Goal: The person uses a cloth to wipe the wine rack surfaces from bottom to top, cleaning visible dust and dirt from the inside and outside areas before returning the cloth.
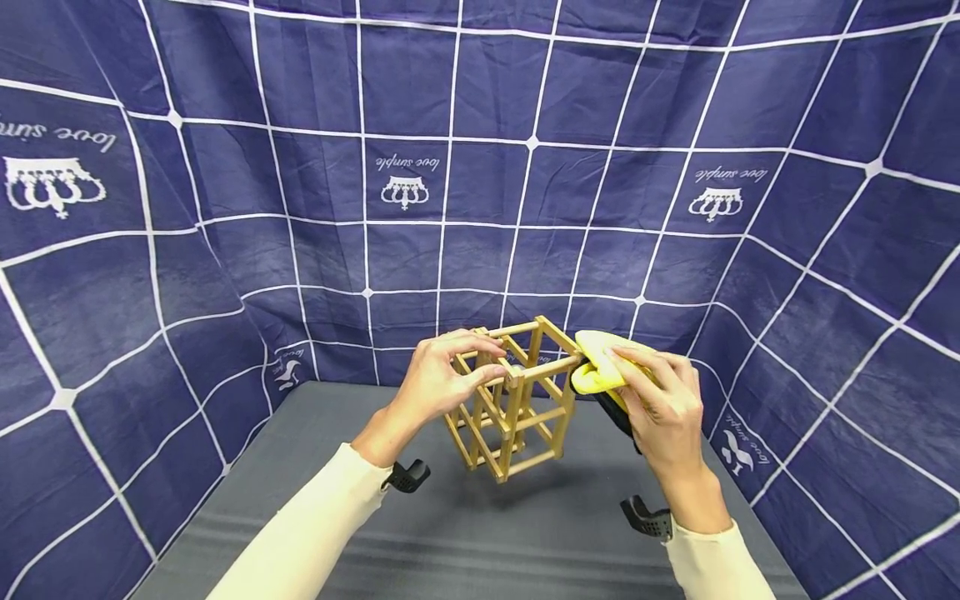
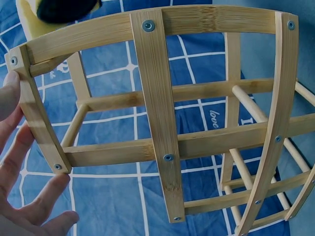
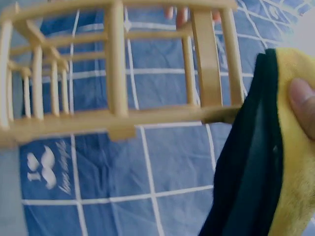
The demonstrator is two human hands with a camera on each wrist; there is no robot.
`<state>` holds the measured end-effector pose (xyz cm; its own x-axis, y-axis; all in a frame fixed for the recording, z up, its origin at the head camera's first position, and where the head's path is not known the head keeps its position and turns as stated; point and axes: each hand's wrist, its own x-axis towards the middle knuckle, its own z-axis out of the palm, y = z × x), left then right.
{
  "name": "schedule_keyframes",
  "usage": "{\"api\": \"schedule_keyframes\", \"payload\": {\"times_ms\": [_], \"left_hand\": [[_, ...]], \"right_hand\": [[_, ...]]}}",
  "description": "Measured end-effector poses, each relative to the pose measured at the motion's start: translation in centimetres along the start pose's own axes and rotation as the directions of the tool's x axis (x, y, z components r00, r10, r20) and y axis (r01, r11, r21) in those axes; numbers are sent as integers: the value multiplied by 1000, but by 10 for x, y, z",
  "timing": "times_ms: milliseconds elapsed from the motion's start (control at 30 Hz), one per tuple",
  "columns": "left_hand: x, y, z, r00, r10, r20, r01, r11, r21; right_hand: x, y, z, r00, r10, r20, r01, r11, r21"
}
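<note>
A light wooden slatted rack (image 1: 513, 417), joined with small metal screws, is tilted above the grey tabletop; whether its lowest corner touches the surface I cannot tell. My left hand (image 1: 438, 379) grips the rack's upper left end, thumb and fingers at either side of an end slat (image 2: 37, 108). In my right hand (image 1: 667, 408) is a folded yellow cloth (image 1: 600, 382) with a dark side, pinched between thumb and fingers. The cloth lies against the rack's upper right corner. From the right wrist, its dark face (image 3: 246, 162) covers the end of a rail (image 3: 162, 117).
A grey tabletop (image 1: 450, 542) spreads beneath the rack. Blue cloth (image 1: 480, 183) with white grid lines hangs behind and at both sides. Black wrist mounts (image 1: 408, 477) stick out below both wrists.
</note>
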<state>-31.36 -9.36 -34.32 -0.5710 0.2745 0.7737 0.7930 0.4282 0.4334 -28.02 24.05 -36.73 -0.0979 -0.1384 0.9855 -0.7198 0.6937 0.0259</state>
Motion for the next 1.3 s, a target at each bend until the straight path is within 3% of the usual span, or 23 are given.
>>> {"api": "schedule_keyframes", "payload": {"times_ms": [67, 167, 233, 533, 833, 1000, 1100, 1200, 1300], "left_hand": [[0, 0, 0, 1000, 5, -1, -5, 1000, -5], [0, -1, 1, 1000, 15, -14, -16, 1000, -11], [0, -1, 2, 999, 24, -25, -24, 999, -20], [2, -1, 3, 998, 41, -44, -43, 997, -59], [-1, 2, 4, 997, 75, -15, -75, 997, 16], [-1, 4, 4, 996, 85, -24, -84, 996, 24], [-3, 6, 6, 996, 89, -26, -87, 994, 65], [-4, 6, 9, 997, 66, -30, -62, 993, 96], [-5, 5, 10, 999, 46, -23, -44, 995, 94]], "right_hand": [[7, 3, 4, 995, -54, 81, 58, 997, -54], [16, 2, 13, 970, -115, 215, 136, 987, -82], [20, -2, 20, 955, -143, 260, 169, 982, -83], [33, -29, 43, 917, -235, 322, 241, 970, 21], [37, -35, 40, 899, -234, 371, 295, 948, -117], [29, -20, 30, 948, -112, 299, 160, 977, -140], [19, -13, 25, 969, -2, 246, 20, 997, -72], [11, -10, 23, 971, 132, 197, -139, 990, 19], [3, -6, 20, 946, 287, 152, -310, 938, 156]]}}
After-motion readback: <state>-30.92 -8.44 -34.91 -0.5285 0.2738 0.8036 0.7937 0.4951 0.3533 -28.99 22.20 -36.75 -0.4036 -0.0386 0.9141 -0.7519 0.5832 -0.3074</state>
